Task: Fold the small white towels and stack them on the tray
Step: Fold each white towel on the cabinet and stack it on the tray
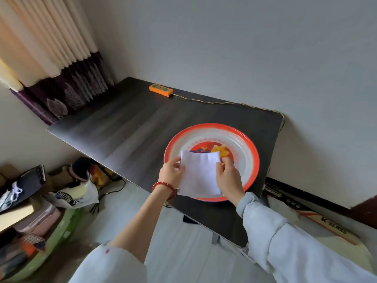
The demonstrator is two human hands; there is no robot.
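Note:
A small white towel (199, 173), folded into a flat rectangle, is held over the near side of a round tray (250, 148) with an orange-red rim and a red and yellow picture in its middle. My left hand (171, 172) grips the towel's left edge; a red bead bracelet sits on that wrist. My right hand (228, 177) grips the right edge, fingers curled over the cloth. Whether the towel touches the tray I cannot tell. No other towel shows.
The tray stands on a dark wooden table (126, 127) set against a grey wall. An orange power strip (160, 90) with a braided cable lies at the far edge. Bags, shoes and boxes (40, 193) crowd the floor at the left.

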